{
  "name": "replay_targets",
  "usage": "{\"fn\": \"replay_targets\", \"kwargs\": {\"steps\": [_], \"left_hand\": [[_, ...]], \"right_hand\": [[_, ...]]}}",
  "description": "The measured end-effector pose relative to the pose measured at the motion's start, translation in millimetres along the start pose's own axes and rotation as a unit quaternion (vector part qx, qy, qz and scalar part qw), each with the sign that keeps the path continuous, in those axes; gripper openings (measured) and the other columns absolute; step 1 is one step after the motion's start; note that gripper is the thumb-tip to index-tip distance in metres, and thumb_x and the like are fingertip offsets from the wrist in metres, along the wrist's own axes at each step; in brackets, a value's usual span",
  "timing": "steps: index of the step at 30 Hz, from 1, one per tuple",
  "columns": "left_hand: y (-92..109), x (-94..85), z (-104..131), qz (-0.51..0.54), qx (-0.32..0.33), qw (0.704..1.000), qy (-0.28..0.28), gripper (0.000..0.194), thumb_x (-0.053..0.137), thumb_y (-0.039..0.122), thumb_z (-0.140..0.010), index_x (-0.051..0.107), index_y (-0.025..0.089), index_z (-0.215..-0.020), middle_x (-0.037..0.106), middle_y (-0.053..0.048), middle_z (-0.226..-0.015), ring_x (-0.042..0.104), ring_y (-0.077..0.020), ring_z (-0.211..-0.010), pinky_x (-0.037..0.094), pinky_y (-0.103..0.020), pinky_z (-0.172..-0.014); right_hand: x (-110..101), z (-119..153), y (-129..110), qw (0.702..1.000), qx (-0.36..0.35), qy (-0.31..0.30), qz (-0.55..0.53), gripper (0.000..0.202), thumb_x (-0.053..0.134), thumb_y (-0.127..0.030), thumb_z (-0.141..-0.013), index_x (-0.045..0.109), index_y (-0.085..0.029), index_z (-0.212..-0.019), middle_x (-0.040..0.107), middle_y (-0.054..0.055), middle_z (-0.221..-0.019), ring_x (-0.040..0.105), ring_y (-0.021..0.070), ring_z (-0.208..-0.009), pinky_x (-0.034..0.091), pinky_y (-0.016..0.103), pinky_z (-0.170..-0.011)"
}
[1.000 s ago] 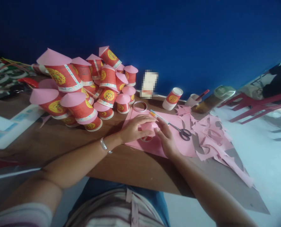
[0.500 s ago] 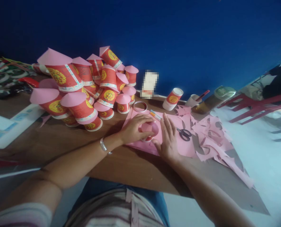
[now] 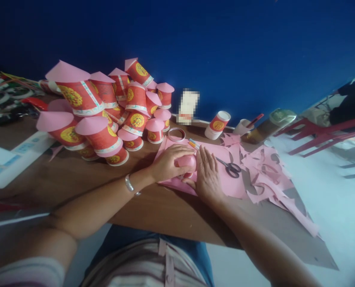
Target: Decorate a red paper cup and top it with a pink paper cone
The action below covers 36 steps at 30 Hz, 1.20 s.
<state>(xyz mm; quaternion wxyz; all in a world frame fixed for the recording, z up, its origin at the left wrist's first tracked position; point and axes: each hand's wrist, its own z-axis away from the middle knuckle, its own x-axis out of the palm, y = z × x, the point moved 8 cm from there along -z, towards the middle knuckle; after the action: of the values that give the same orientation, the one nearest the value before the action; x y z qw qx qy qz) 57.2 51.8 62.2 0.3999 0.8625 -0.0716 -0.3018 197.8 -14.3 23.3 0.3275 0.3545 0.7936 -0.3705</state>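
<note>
Pink-topped cup [image 3: 186, 163] is mid-frame, over some pink paper [image 3: 231, 187]. The left hand [image 3: 169, 161] has its fingers curled round it; the right hand [image 3: 209, 181] is alongside, fingers out straight, can't tell if it's actually touching. Scissors [image 3: 233, 170] just right, red cups [image 3: 98, 137] piled upper left.

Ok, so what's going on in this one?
A person works at a table. The left hand curls around a small red cup with a pink top. The right hand is open along its right side; whether it touches is hard to tell. Pink paper lies beneath, with scissors on it. Pink-topped red cups are piled to the left, paper scraps to the right.
</note>
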Motion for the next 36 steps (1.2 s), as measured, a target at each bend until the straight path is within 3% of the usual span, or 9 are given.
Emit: {"fn": "replay_targets", "kwargs": {"steps": [9, 16, 21, 25, 28, 36], "left_hand": [[-2, 0.7, -2, -0.004, -0.012, 1.0, 0.006, 0.051, 0.087, 0.047, -0.084, 0.075, 0.023, -0.127, 0.077, -0.013, -0.134, 0.069, -0.0312, -0.13, 0.048, -0.054, -0.121], [0, -0.1, -2, -0.009, 0.002, 1.0, 0.011, 0.049, 0.085, 0.047, -0.086, 0.076, 0.02, -0.126, 0.078, -0.014, -0.132, 0.071, -0.0304, -0.128, 0.051, -0.052, -0.118], [0, 0.6, -2, -0.005, -0.013, 1.0, 0.001, 0.05, 0.086, 0.046, -0.085, 0.075, 0.022, -0.127, 0.077, -0.013, -0.135, 0.069, -0.0311, -0.13, 0.048, -0.054, -0.12], [0, 1.2, 0, 0.003, -0.007, 1.0, -0.008, 0.059, 0.086, 0.047, -0.086, 0.07, 0.024, -0.138, 0.072, -0.013, -0.143, 0.063, -0.0324, -0.139, 0.044, -0.055, -0.125], [-1, 0.1, 0, 0.005, 0.009, 1.0, 0.001, 0.066, 0.083, 0.049, -0.088, 0.064, 0.025, -0.146, 0.065, -0.014, -0.152, 0.057, -0.0331, -0.147, 0.042, -0.055, -0.127], [-3, 3.3, 2, -0.031, 0.054, 0.998, -0.002, 0.059, 0.08, 0.044, -0.093, 0.065, 0.027, -0.147, 0.069, -0.012, -0.149, 0.057, -0.0309, -0.147, 0.045, -0.056, -0.126]], "right_hand": [[-15, -7, 4, 0.998, 0.009, 0.046, -0.052, 0.059, 0.041, -0.051, -0.112, 0.036, -0.034, -0.168, 0.046, 0.009, -0.171, 0.039, 0.0333, -0.161, 0.031, 0.066, -0.131], [-12, -9, 2, 0.997, 0.018, 0.035, -0.068, 0.052, 0.042, -0.043, -0.113, 0.046, -0.032, -0.163, 0.053, 0.009, -0.166, 0.044, 0.0311, -0.158, 0.031, 0.065, -0.131], [-17, -10, 6, 0.99, 0.044, 0.053, -0.121, 0.05, 0.04, -0.047, -0.113, 0.051, -0.032, -0.16, 0.056, 0.008, -0.164, 0.046, 0.0308, -0.157, 0.034, 0.065, -0.131], [-23, -9, 26, 0.96, 0.146, 0.098, -0.217, 0.052, 0.039, -0.054, -0.113, 0.052, -0.034, -0.159, 0.057, 0.007, -0.163, 0.049, 0.0291, -0.154, 0.037, 0.063, -0.129], [-13, -7, 36, 0.937, 0.206, 0.087, -0.269, 0.06, 0.04, -0.065, -0.11, 0.054, -0.031, -0.157, 0.057, 0.01, -0.163, 0.048, 0.0319, -0.155, 0.036, 0.065, -0.13], [17, -7, 30, 0.924, 0.198, 0.046, -0.324, 0.07, 0.045, -0.069, -0.107, 0.045, -0.027, -0.164, 0.045, 0.012, -0.172, 0.04, 0.033, -0.161, 0.032, 0.065, -0.132]]}}
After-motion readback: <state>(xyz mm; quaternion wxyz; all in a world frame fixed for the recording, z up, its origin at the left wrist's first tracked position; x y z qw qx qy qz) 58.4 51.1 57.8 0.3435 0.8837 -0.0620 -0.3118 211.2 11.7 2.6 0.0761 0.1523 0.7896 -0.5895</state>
